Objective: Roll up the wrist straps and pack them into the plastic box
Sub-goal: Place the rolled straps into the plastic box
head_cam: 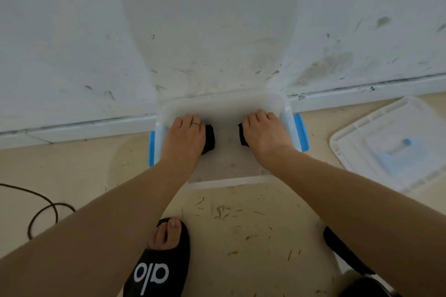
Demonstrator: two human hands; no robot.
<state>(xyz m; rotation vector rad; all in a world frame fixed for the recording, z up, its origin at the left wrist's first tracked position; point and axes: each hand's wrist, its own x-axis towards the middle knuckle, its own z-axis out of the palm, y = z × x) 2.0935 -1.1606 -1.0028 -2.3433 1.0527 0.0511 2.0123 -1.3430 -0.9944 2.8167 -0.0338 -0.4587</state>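
1. The clear plastic box (pixel 224 103) sits on the floor with its far wall against the baseboard (pixel 79 128); blue latches (pixel 301 131) flank its sides.
2. Left hand (pixel 184 137) reaches inside at the left wall, fingers curled around a black rolled wrist strap (pixel 209 138).
3. Right hand (pixel 264 134) grips another black rolled strap (pixel 243 134) at the right wall.
4. Bare box bottom lies between the hands.
5. The white lid (pixel 395 142) lies right of the box, apart; a dark cable (pixel 43 210) loops at left.
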